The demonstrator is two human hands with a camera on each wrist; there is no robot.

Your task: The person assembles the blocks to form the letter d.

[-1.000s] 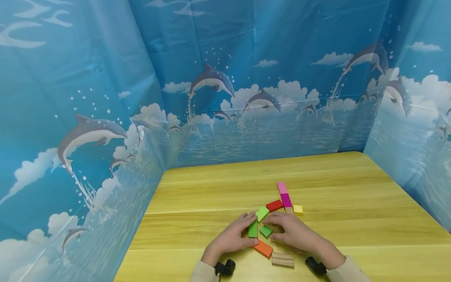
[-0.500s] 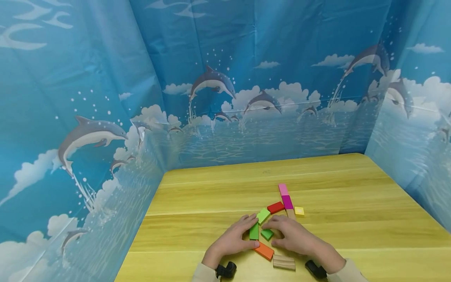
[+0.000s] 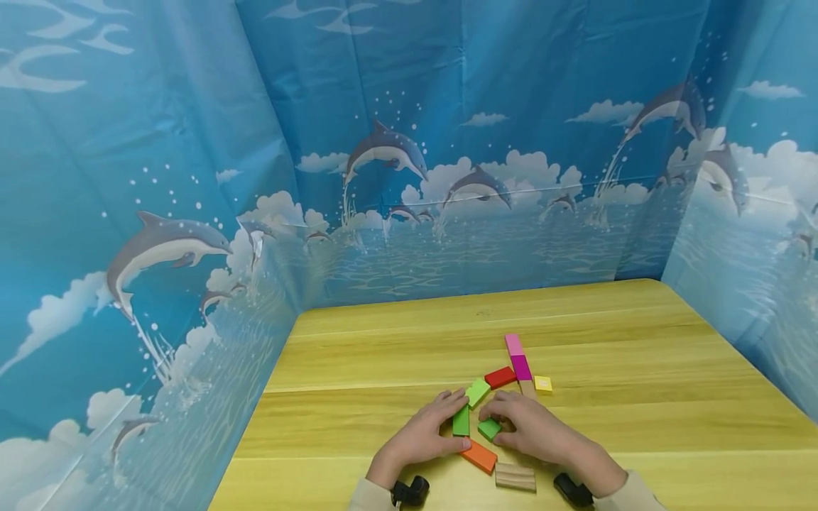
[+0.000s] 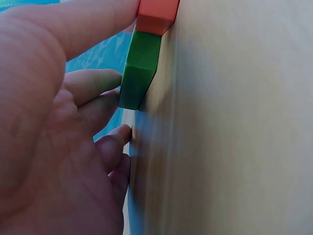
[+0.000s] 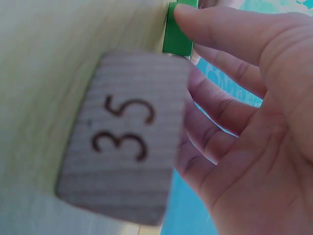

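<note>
My right hand pinches a small green block between thumb and fingers, low over the table. In the right wrist view the thumb lies against that green block. On the other side, my left hand rests along the curved row, fingers loosely bent. Its thumb touches the orange block, and its fingertips reach the longer green block and the edge of the light green block. Close to the right wrist lies a plain wooden block, marked 35 in the right wrist view.
Farther along the row are a red block, a tan block partly behind the right hand, a magenta block and a pink block. A yellow square block lies to the right. A dolphin-print curtain surrounds the table.
The small green block has turned and shifted slightly to the right and nearer, into the right hand's fingers. My left hand stays in place on the row.
</note>
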